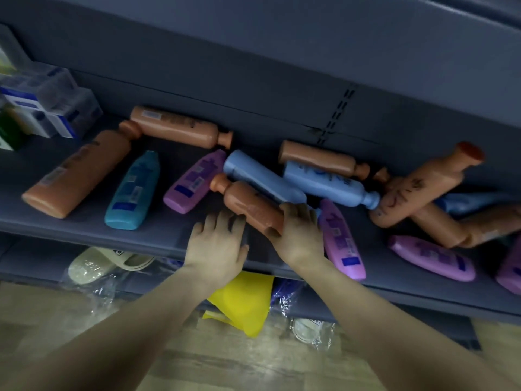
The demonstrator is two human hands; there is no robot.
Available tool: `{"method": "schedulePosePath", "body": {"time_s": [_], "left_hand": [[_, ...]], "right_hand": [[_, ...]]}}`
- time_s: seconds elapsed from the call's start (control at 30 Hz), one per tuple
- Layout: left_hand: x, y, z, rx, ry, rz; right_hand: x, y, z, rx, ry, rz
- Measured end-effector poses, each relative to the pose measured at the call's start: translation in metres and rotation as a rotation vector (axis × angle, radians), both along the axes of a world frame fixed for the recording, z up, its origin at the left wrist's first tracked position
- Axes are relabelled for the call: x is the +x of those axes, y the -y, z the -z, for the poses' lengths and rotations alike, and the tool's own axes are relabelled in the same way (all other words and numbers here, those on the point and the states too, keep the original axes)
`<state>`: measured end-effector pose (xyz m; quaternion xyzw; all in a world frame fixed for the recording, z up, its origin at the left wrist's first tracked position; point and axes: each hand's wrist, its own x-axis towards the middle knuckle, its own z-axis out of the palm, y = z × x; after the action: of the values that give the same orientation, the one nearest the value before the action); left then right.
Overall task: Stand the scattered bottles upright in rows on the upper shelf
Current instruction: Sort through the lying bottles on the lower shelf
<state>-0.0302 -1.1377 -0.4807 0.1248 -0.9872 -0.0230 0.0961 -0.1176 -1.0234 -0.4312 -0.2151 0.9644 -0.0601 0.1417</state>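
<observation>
The right hand (298, 232) grips a lying orange bottle (248, 203) by its base; the left hand (217, 241) lies spread open beside it. Next, I'd say, tip it upright.

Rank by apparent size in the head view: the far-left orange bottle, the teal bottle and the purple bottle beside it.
Largest: far-left orange bottle.
Then teal bottle and purple bottle, near alike; teal looks slightly bigger.

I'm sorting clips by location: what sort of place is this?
Likely a shop, or a mock-up of one: a dark grey metal retail shelf with a slotted back upright, toiletries such as the orange-brown plastic bottle, and a plastic-wrapped cream slipper below.
</observation>
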Motion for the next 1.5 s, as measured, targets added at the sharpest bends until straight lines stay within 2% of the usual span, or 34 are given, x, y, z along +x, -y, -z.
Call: {"method": "schedulePosePath", "body": {"time_s": [0.37, 0.6, 0.87, 1.07, 1.3, 1.4, 1.5], "left_hand": [[-0.012, -0.013, 0.009, -0.008, -0.021, 0.028], [-0.004, 0.003, 0.019, -0.008, -0.002, 0.015], [0.003, 0.016, 0.022, -0.013, 0.022, 0.012], [0.011, 0.020, 0.024, -0.003, 0.031, 0.014], [0.018, 0.020, 0.020, 0.002, 0.020, 0.036], [0.019, 0.015, 0.019, 0.004, 0.038, 0.042], [0.016, 0.007, 0.014, 0.016, 0.046, 0.041]], "right_hand": [[-0.003, -0.001, 0.006, 0.124, -0.006, -0.063], [0.001, 0.002, 0.014, 0.062, 0.036, -0.083], [0.005, 0.009, 0.013, 0.107, 0.027, -0.117], [0.014, 0.018, 0.015, 0.064, 0.061, -0.053], [0.020, -0.002, 0.016, -0.086, -0.003, -0.024], [0.017, -0.015, 0.011, -0.249, -0.008, 0.070], [0.011, -0.025, 0.002, -0.511, -0.031, 0.190]]}}
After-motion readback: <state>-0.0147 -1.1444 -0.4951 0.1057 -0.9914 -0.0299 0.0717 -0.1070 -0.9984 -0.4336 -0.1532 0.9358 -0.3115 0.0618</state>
